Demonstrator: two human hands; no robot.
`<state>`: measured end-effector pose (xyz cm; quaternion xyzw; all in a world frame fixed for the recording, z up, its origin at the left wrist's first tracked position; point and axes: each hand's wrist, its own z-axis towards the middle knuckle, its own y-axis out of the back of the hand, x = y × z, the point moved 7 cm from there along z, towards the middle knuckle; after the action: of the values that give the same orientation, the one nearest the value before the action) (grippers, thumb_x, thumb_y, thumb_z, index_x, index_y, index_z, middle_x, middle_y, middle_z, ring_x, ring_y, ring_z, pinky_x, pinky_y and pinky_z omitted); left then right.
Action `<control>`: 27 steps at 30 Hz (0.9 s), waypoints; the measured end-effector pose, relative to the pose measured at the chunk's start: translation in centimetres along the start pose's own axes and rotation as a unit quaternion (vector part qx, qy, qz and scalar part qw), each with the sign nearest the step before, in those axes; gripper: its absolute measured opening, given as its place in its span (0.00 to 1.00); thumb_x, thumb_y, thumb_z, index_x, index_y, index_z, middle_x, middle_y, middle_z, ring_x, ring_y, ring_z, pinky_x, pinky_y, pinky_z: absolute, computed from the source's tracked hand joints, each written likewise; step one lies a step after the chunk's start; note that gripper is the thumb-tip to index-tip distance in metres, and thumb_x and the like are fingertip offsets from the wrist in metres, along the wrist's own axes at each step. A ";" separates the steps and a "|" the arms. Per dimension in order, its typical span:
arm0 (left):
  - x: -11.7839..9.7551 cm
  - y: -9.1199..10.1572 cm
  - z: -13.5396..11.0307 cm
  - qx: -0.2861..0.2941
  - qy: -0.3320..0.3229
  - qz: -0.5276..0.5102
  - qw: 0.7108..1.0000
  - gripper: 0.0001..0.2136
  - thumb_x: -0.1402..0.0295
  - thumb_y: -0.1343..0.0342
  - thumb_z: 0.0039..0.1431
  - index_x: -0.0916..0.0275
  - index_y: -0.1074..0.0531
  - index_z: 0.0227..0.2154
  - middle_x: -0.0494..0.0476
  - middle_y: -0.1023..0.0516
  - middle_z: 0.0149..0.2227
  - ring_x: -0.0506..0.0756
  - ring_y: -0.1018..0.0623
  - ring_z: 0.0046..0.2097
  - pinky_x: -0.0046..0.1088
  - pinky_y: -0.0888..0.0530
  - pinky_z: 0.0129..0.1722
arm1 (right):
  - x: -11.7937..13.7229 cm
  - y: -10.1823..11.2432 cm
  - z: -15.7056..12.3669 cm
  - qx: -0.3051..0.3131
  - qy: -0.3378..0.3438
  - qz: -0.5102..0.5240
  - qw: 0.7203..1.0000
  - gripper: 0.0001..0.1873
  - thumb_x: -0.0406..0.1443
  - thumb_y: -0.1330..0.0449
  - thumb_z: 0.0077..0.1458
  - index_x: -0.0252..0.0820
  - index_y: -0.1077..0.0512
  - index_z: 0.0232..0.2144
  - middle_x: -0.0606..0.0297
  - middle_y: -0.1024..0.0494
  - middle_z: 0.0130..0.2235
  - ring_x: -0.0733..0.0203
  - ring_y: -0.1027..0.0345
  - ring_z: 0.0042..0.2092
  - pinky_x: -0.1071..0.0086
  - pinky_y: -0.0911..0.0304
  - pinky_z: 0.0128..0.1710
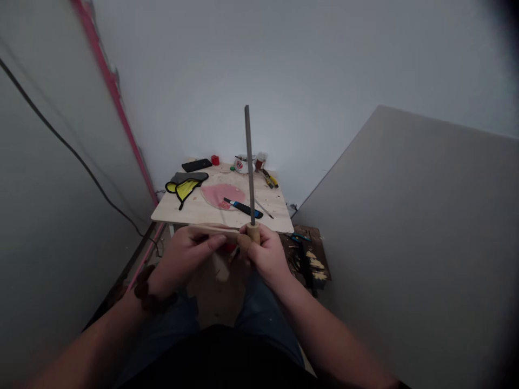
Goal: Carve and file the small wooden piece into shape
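Note:
My right hand [265, 253] is closed round the wooden handle of a long grey metal file [249, 162], which stands upright in front of me. My left hand [184, 258] is closed on a thin pale wooden stick [214, 230] held roughly level, its right end meeting the right hand's fingers. Both hands are close together over my lap, just short of the near edge of a small wooden table [194, 210].
The table carries a pink round pad [221, 194], a blue-handled knife [243, 207], a yellow and black cloth [184, 189], a black phone [197, 165], a cup [242, 163] and small tools. A grey board [405, 227] leans at the right. A dark crate [308, 259] sits below.

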<state>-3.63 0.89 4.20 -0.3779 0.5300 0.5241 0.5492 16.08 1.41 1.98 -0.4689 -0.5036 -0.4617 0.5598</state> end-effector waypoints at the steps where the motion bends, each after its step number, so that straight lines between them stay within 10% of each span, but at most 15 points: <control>1: 0.6 -0.1 -0.1 -0.022 0.043 -0.064 0.997 0.18 0.49 0.26 0.65 0.58 0.08 0.45 0.63 0.07 0.46 0.66 0.11 0.49 0.39 0.15 0.50 | 0.2 -0.2 -0.2 -0.003 0.006 0.005 1.000 0.12 0.41 0.28 0.54 0.46 0.23 0.38 0.76 0.28 0.24 0.64 0.39 0.22 0.71 0.43 0.22; 7: 2.1 -3.2 -0.5 -0.023 0.147 -0.351 0.924 0.20 0.53 0.21 0.59 0.59 0.14 0.48 0.63 0.10 0.45 0.64 0.11 0.45 0.39 0.15 0.44 | 0.7 -1.0 -1.4 -0.034 0.057 0.024 0.997 0.13 0.43 0.26 0.54 0.46 0.24 0.38 0.74 0.27 0.27 0.64 0.38 0.25 0.70 0.38 0.25; 21: 2.0 -5.2 -0.5 0.050 0.124 -0.379 0.916 0.15 0.53 0.30 0.72 0.59 0.14 0.50 0.66 0.10 0.52 0.66 0.12 0.56 0.40 0.16 0.55 | 0.8 -2.2 -2.5 -0.068 0.120 -0.047 0.989 0.12 0.46 0.27 0.61 0.47 0.23 0.37 0.69 0.23 0.33 0.60 0.32 0.32 0.67 0.30 0.35; 27: 2.6 -2.3 0.4 -0.058 0.117 -0.380 0.916 0.12 0.56 0.31 0.70 0.61 0.18 0.40 0.57 0.15 0.37 0.56 0.17 0.38 0.33 0.19 0.42 | -2.2 -0.6 -2.6 -0.045 0.135 -0.080 0.987 0.16 0.46 0.29 0.66 0.47 0.18 0.51 0.61 0.13 0.44 0.54 0.20 0.39 0.63 0.22 0.41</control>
<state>-1.62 1.39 1.44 -0.6410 0.3755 0.2580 0.6177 15.64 -1.20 -0.28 -0.3856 -0.4379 -0.5860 0.5622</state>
